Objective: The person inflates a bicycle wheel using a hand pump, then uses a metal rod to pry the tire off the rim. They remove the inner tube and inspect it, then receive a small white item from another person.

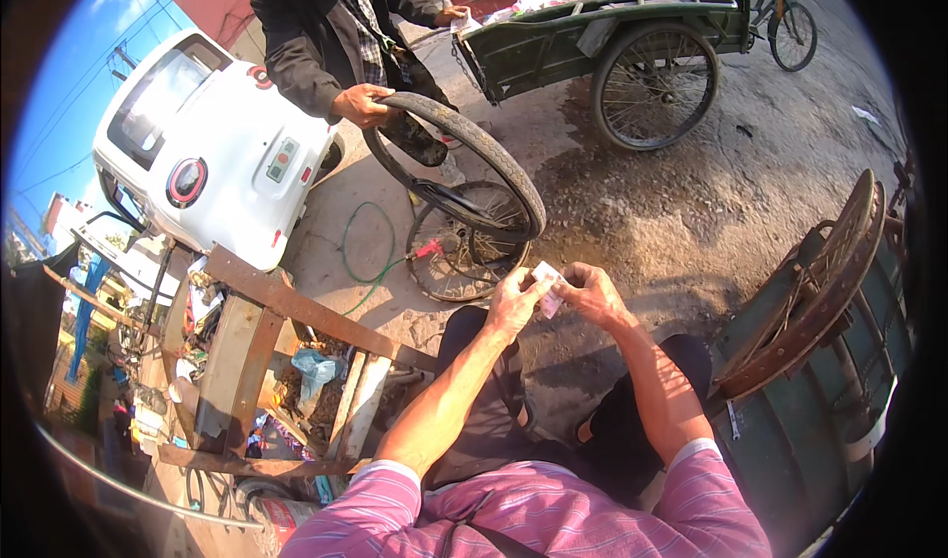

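Observation:
Between my two hands, in front of my knees, is a small pink-and-white packet or folded paper (549,299); its exact kind cannot be made out. The fingertips of my left hand (514,303) pinch its left side. My right hand (590,293) is closed on its right side. Just beyond them a spoked wheel (434,267) lies low by the ground. Over it, a person's hand (362,106) holds up a black bicycle tyre (506,168).
A red-handled tool (427,249) with a green hose (346,252) lies near the wheel. A green cart (553,54) stands beyond, a white vehicle (237,133) far left. At left is a wooden box frame (286,306) of odds and ends; at right, a rusty rim (790,331) and a wrench (733,421).

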`<action>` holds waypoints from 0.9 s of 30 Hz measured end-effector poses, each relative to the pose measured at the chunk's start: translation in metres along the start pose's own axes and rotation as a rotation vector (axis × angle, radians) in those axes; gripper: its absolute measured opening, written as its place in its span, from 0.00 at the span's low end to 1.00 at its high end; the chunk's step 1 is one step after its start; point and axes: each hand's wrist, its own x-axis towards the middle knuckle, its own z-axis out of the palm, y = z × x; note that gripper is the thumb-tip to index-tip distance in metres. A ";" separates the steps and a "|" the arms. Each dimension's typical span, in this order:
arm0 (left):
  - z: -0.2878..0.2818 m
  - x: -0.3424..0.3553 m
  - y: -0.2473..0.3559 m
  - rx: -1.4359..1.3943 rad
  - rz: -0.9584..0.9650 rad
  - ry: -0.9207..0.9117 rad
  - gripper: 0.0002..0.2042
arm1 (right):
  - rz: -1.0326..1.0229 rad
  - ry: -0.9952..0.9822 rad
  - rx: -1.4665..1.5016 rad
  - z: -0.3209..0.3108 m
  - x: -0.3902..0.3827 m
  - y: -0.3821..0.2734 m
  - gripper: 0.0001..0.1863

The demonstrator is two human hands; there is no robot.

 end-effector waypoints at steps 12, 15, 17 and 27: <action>-0.069 -0.095 0.076 0.110 0.090 0.197 0.07 | 0.026 -0.003 0.022 -0.012 -0.004 0.007 0.20; -0.120 -0.195 0.085 0.271 0.036 0.284 0.07 | 0.040 0.023 -0.018 0.002 -0.009 -0.005 0.19; -0.128 -0.274 0.089 0.167 -0.135 0.450 0.10 | 0.046 -0.040 -0.009 0.013 -0.006 -0.006 0.20; -0.177 -0.469 0.065 -0.029 -0.973 0.216 0.13 | 0.036 -0.083 -0.084 0.003 -0.004 -0.003 0.20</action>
